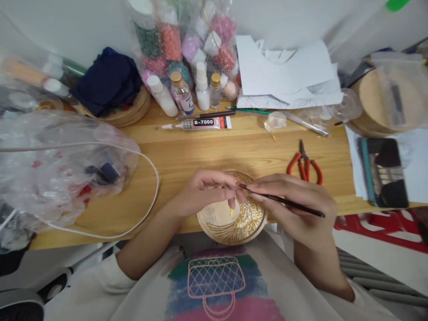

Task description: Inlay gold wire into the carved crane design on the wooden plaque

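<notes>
My right hand (294, 200) grips slim black tweezers (284, 200), their tip pointing left toward my other hand. My left hand (210, 189) is closed, with thumb and forefinger brought together at the tweezers' tip; whatever lies between them is too small to make out. Beneath both hands, at the table's front edge, is a round wooden board (214, 234) with swirling gold wire lines and a dense patch of gold loops on its right. A small gold piece (231, 212) shows just below my left fingers. Fingers cover part of the board's upper half.
Red-handled pliers (303, 162) lie behind my right hand. A glue tube (207, 123), small bottles (183, 96) and white papers (284, 76) line the back. Left are a plastic bag (60, 165) and white cable (157, 178); right, a phone-like dark object (384, 171).
</notes>
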`<action>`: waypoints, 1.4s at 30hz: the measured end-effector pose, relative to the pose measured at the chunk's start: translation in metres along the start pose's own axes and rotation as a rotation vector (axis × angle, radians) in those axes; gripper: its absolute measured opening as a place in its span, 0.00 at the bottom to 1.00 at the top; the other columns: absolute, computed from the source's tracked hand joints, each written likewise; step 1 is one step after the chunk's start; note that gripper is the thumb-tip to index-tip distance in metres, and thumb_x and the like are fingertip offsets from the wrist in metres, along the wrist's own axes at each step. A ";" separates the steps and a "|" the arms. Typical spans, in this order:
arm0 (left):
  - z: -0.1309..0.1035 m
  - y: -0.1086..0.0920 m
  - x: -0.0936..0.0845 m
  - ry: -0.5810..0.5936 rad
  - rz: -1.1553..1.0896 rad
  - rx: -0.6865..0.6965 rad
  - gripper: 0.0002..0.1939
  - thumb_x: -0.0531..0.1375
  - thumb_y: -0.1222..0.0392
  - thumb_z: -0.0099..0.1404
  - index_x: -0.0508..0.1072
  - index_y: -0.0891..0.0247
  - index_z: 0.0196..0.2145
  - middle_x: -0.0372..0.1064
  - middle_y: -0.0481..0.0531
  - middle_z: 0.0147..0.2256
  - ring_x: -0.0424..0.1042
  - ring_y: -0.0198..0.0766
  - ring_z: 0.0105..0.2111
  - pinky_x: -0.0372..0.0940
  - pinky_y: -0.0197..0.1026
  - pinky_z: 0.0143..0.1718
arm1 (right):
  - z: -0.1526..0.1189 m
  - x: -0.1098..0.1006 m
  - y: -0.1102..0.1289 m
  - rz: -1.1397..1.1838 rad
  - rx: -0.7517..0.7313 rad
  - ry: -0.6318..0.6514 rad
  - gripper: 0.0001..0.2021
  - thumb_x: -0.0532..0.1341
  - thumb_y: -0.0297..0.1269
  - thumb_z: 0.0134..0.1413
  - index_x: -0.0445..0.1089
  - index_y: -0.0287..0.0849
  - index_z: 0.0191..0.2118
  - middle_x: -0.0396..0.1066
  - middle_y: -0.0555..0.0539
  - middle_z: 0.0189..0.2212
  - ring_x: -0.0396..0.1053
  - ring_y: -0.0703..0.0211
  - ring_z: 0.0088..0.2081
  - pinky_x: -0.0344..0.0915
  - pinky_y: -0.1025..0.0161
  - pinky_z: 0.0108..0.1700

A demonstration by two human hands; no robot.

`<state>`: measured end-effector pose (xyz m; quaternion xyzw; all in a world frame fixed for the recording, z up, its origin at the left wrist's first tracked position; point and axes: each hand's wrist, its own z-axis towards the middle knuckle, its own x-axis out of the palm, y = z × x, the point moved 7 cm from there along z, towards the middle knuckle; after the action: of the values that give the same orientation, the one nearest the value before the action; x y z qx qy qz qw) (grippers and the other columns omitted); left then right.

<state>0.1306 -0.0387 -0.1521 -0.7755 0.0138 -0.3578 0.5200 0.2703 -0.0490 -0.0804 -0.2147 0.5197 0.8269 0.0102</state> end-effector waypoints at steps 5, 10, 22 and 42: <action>-0.002 -0.006 -0.008 -0.063 0.146 0.034 0.09 0.67 0.55 0.59 0.80 0.62 0.35 0.78 0.50 0.30 0.72 0.32 0.23 0.67 0.37 0.28 | -0.002 -0.006 0.000 -0.039 0.003 0.013 0.12 0.66 0.23 0.52 0.77 0.44 0.42 0.79 0.49 0.35 0.77 0.63 0.38 0.74 0.68 0.42; -0.023 -0.031 -0.027 -0.482 0.731 0.294 0.08 0.59 0.60 0.66 0.78 0.58 0.41 0.77 0.49 0.36 0.74 0.36 0.32 0.69 0.42 0.37 | -0.009 -0.003 -0.019 -0.105 0.042 0.147 0.09 0.65 0.26 0.54 0.77 0.44 0.41 0.80 0.48 0.33 0.77 0.61 0.35 0.74 0.67 0.37; -0.043 -0.009 0.008 -0.128 1.732 0.479 0.15 0.56 0.61 0.68 0.68 0.68 0.51 0.69 0.64 0.53 0.67 0.52 0.56 0.65 0.54 0.53 | 0.001 0.016 -0.039 -0.165 0.004 0.377 0.07 0.61 0.29 0.59 0.76 0.41 0.40 0.80 0.46 0.35 0.77 0.60 0.36 0.71 0.65 0.37; -0.024 -0.009 0.002 0.298 1.725 0.661 0.20 0.55 0.54 0.69 0.69 0.67 0.53 0.65 0.67 0.58 0.62 0.54 0.60 0.60 0.56 0.56 | -0.007 0.004 -0.046 -0.094 0.126 0.244 0.06 0.63 0.31 0.58 0.77 0.44 0.41 0.79 0.48 0.34 0.76 0.62 0.36 0.73 0.65 0.37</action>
<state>0.1148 -0.0543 -0.1386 -0.2563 0.5484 0.0702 0.7929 0.2805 -0.0351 -0.1234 -0.3367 0.5573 0.7590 -0.0007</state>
